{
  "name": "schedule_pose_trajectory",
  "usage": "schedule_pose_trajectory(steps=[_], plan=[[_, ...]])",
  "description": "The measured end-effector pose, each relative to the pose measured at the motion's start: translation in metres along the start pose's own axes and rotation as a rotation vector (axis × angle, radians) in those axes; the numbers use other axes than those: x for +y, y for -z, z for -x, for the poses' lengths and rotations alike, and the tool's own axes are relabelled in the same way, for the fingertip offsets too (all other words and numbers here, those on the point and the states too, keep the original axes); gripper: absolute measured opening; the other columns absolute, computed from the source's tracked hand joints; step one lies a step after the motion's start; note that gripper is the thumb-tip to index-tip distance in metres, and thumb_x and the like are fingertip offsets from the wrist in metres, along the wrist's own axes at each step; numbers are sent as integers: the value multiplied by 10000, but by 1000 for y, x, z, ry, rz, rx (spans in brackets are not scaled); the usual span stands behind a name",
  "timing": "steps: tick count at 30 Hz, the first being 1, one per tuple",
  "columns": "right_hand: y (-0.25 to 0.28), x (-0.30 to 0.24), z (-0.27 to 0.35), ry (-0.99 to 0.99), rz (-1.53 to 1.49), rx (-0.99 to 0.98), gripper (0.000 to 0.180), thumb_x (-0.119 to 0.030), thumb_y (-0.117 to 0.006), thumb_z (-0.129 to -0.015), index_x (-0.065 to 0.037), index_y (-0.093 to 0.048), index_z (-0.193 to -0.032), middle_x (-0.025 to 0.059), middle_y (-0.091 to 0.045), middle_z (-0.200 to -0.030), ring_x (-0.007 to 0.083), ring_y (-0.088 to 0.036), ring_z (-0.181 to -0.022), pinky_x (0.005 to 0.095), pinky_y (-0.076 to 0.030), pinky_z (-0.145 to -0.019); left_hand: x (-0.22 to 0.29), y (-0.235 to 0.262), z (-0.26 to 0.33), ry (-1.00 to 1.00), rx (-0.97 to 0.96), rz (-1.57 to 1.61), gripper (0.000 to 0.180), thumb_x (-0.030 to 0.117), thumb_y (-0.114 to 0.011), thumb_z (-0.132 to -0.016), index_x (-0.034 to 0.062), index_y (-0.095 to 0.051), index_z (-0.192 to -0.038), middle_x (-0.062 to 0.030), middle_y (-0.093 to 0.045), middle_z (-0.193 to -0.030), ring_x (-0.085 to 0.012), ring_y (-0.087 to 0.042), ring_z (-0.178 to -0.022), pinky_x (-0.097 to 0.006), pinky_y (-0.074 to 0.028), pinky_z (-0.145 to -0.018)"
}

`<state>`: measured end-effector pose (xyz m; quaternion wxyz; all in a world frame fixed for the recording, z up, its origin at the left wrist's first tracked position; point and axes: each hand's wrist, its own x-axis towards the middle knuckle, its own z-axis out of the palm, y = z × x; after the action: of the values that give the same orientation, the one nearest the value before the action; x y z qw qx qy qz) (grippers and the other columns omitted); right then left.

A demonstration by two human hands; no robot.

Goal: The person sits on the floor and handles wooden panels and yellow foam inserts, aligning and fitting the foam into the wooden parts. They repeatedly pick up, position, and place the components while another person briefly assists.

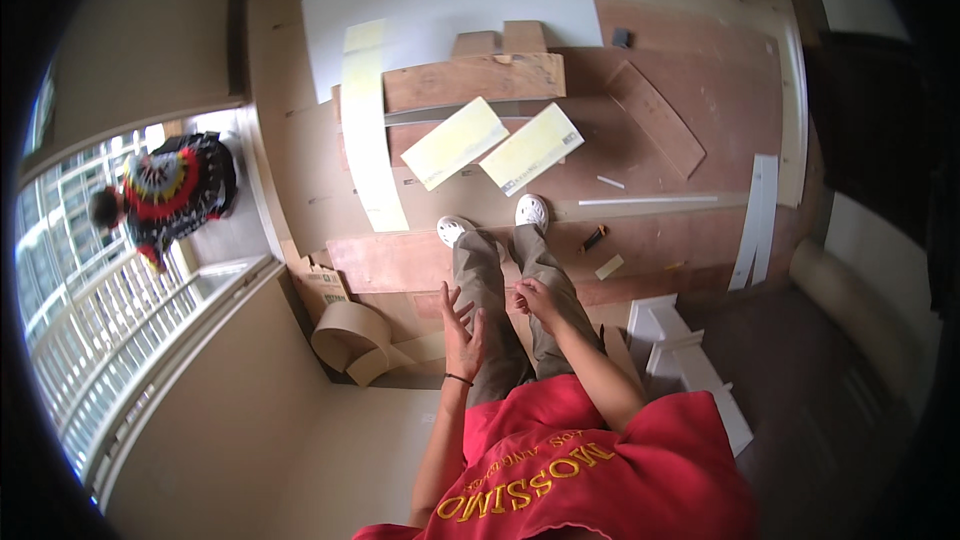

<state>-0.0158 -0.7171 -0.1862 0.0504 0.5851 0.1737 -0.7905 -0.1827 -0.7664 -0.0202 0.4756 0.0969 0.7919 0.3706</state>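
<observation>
My left hand [462, 332] is raised in front of my legs, its fingers spread and nothing in it. Beside it, my right hand [537, 302] has its fingers curled in over my thigh; whether anything small is inside is hidden. Neither hand touches the boards on the floor. Beyond my feet lie two pale yellow rectangular boards, a left one [455, 143] and a right one [533, 149], both angled. A long pale strip [368, 120] runs across a wooden plank [475, 83] to their left. On the floor right of my feet rests an orange and black utility knife [594, 238].
A large white sheet [450, 0] lies at the far side. Right of me are a reddish-brown board [655, 120], white strips [755, 225] and stacked white pieces [680, 355]. Curled brown sheet material [350, 335] lies at left. Another person [185, 180] is by the balcony railing.
</observation>
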Motion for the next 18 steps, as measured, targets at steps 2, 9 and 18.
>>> schedule_pose_trajectory(steps=[2, 9, 18], plan=[[11, 6, -1, 1, -65, 18, 165, -232, -567, -967, -95, -568, -1060, 10, -623, -833, 89, -592, -668, 228, -446, -554, -6, -14, -5, -14, 5, 10, 719, 162, -581, -958, 108, -148, -1529, -241, -406, -1422, -343, -564, -1163, -432, -484, -954], [21, 17, -28, -113, -362, 152, 118, -259, -602, -954, -157, -566, -998, -19, -601, -838, 86, -573, -720, 269, -451, -648, -86, -34, -60, 81, -375, -221, 400, 239, -559, -991, 20, -474, -1314, -139, -639, -1140, -243, -636, -1023, -343, -506, -887], [73, -55, -143, 240, -584, 290, 234, -348, -607, -943, -160, -601, -1082, -30, -614, -882, 91, -584, -764, 265, -467, -686, -80, -48, -193, -163, 13, 177, 542, -30, -462, -958, 77, -258, -1448, -152, -491, -1224, -191, -593, -945, -306, -501, -829]])
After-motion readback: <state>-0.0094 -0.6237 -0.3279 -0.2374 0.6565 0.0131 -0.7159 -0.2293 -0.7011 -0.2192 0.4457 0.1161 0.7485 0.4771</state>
